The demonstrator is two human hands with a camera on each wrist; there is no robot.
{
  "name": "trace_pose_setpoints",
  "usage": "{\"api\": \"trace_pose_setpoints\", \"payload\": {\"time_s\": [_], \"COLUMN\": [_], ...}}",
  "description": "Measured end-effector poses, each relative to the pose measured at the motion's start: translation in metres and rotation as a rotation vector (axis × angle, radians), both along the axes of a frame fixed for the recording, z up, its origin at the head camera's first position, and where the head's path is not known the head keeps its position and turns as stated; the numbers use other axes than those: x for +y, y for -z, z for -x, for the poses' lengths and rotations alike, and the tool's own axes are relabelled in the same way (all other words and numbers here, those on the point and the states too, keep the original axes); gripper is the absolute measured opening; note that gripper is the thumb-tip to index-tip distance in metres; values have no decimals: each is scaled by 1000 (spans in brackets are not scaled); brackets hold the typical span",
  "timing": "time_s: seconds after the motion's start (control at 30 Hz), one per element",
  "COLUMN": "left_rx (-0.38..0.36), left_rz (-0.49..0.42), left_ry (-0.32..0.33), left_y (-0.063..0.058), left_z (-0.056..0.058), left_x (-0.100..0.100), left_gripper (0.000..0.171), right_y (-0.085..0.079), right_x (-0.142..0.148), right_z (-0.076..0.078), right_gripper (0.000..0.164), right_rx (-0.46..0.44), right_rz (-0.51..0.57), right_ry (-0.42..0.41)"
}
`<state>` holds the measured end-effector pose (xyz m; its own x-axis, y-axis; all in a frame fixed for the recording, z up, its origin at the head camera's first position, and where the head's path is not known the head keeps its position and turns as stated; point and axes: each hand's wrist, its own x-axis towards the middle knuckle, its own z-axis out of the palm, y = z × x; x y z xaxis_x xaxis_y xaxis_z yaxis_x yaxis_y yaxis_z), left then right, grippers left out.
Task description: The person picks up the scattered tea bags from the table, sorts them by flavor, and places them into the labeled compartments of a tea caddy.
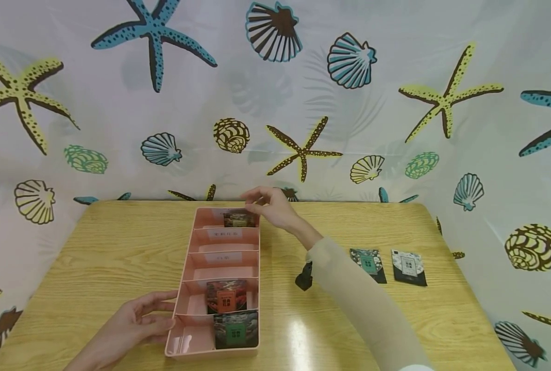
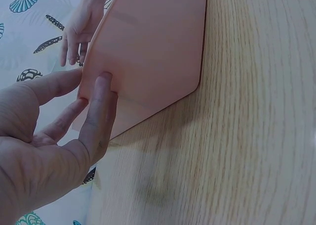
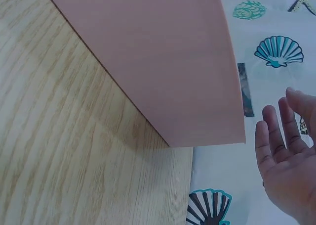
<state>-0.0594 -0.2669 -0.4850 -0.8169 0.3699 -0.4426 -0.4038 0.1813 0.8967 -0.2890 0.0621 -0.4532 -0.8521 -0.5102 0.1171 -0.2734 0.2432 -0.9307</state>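
A long pink divided box [image 1: 219,257] stands on the table, with several compartments in a row. My left hand [image 1: 138,322] grips the box at its near left side; in the left wrist view its fingers [image 2: 101,86] lie against the outer wall and rim. At the far right corner hovers my right hand [image 1: 272,206], fingers loosely extended and holding nothing. Just below it, a dark sachet [image 1: 239,220] sits in the farthest compartment. A red sachet [image 1: 226,297] and a dark green sachet [image 1: 236,330] occupy the two nearest compartments.
Right of the box lie a green sachet [image 1: 369,265], partly behind the right sleeve [image 1: 363,299], and a white-and-black sachet [image 1: 408,267]. A small black object [image 1: 304,276] is by the forearm. A patterned curtain [image 1: 372,118] hangs behind the table [image 1: 131,247].
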Motion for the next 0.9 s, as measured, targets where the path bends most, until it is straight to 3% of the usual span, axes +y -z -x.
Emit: {"api": "trace_pose_setpoints", "payload": {"time_s": [0.47, 0.73, 0.9], "left_rx": [-8, -3, 4], "left_rz": [5, -5, -9], "left_ry": [2, 4, -1], "left_y": [0, -1, -1], "left_z": [2, 2, 1], "left_x": [1, -1, -1], "left_gripper": [73, 73, 73], "right_y": [-5, -13, -16], "right_x": [30, 46, 59], "right_z": [-14, -26, -32], "right_gripper": [27, 29, 30], "right_rx": [15, -32, -35], "right_rz": [90, 181, 178], "right_ry": [-8, 7, -13]}}
